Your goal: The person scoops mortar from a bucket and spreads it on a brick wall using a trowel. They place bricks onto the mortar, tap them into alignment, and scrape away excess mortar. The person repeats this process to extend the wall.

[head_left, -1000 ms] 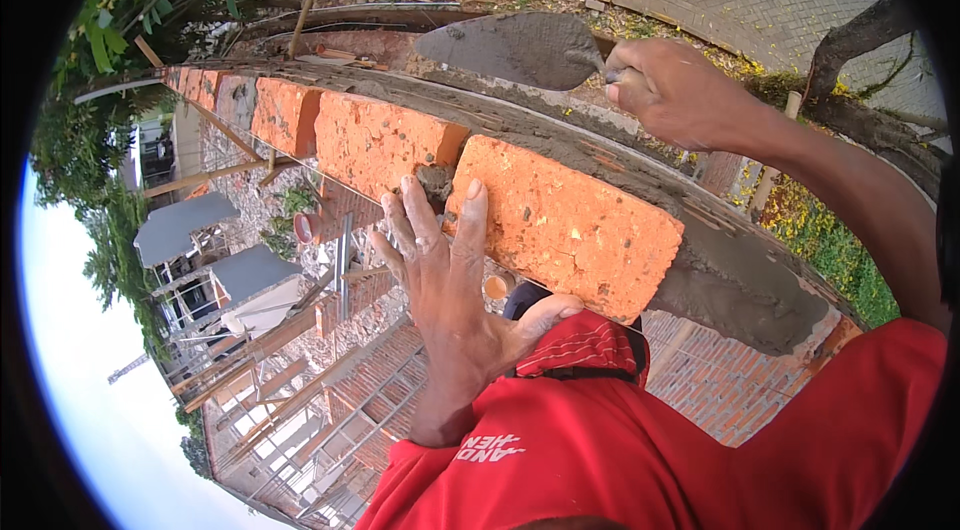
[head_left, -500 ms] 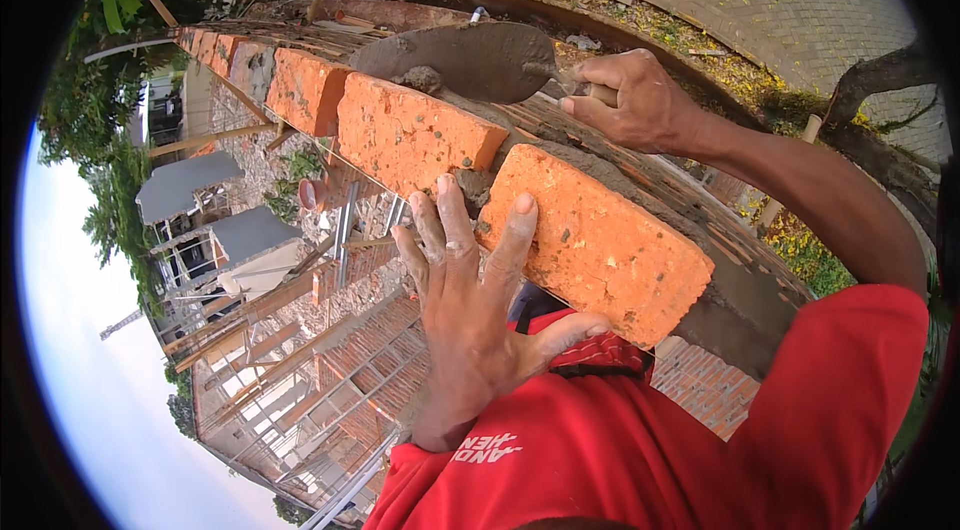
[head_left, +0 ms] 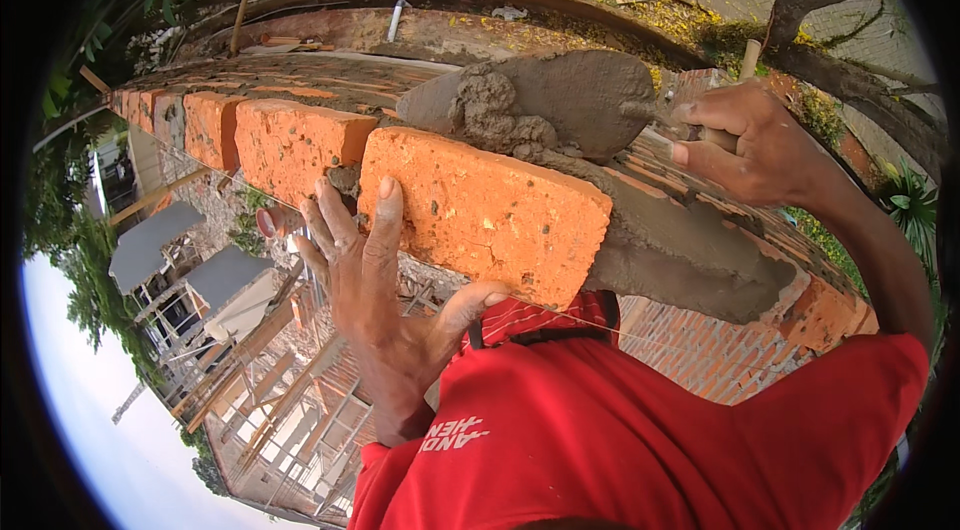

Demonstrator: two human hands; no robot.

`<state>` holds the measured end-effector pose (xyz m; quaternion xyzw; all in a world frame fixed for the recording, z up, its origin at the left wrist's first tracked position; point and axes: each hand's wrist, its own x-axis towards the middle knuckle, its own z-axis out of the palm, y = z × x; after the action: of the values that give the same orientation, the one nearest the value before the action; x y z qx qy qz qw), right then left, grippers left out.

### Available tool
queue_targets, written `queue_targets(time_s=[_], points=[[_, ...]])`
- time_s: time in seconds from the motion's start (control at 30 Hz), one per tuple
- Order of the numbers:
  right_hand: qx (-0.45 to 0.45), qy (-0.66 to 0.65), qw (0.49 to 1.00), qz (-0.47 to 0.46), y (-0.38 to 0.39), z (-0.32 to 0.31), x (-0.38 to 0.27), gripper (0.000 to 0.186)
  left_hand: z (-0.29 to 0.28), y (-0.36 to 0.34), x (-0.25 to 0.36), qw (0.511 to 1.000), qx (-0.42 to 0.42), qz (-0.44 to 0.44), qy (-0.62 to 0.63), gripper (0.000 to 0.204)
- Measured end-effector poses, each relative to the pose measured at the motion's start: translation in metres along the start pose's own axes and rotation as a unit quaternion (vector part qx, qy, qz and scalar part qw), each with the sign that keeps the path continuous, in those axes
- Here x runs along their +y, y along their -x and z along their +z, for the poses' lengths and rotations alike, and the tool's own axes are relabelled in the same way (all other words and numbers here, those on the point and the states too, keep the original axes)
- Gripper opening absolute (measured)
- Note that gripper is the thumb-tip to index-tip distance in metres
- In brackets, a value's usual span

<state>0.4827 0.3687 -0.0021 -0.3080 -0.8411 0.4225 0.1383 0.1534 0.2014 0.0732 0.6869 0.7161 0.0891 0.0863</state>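
My right hand [head_left: 745, 145] is closed around the handle of a trowel [head_left: 590, 95]. Grey mortar [head_left: 495, 110] is heaped along the near edge of its blade, just beyond the far edge of an orange brick [head_left: 480, 215]. That brick lies at the end of a row on top of the wall. My left hand [head_left: 375, 290] is spread against it, index fingertip on its face and thumb by its near edge. The other fingertips reach the mortar-filled joint beside the neighbouring brick [head_left: 295, 145]. A mortar bed [head_left: 690, 255] stretches right from under the brick.
A thin string [head_left: 640, 335] runs along the wall's near side. Several laid bricks [head_left: 210, 125] continue to the far left. Beyond the wall are a white pipe [head_left: 397, 20], a tree trunk [head_left: 800, 5] and paving. Scaffold-like timber and building parts [head_left: 270, 380] lie below left.
The trowel has shifted right along the brick's far side, and a larger lump of mortar now shows on its blade. My left hand stays against the brick. The whole view has shifted.
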Motion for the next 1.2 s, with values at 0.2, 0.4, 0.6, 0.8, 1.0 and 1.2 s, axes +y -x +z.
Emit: queue_targets(time_s=[0.2, 0.4, 0.6, 0.8, 1.0, 1.2], points=[[-0.024, 0.018, 0.998, 0.052, 0.017, -0.033, -0.037, 0.033, 0.001, -0.001, 0.002, 1.0, 0.023, 0.011, 0.0, 0.111], [-0.106, 0.049, 0.98, 0.158, 0.014, -0.064, -0.076, 0.037, 0.004, 0.002, 0.003, 0.999, 0.035, 0.001, -0.017, 0.106], [-0.022, -0.149, 0.935, 0.32, 0.019, -0.062, -0.14, 0.034, 0.014, 0.005, -0.005, 0.997, 0.064, 0.006, -0.034, 0.105], [0.217, 0.094, 0.971, 0.033, 0.022, 0.01, -0.194, 0.035, 0.005, 0.009, -0.047, 0.949, 0.203, 0.01, 0.242, 0.081], [0.165, 0.239, 0.955, 0.056, 0.003, 0.09, -0.222, 0.034, -0.033, -0.073, -0.122, 0.849, 0.227, 0.037, 0.476, 0.08], [0.299, -0.441, 0.822, 0.2, 0.032, 0.121, -0.258, 0.039, -0.046, -0.168, -0.128, 0.905, -0.192, 0.183, 0.334, 0.102]])
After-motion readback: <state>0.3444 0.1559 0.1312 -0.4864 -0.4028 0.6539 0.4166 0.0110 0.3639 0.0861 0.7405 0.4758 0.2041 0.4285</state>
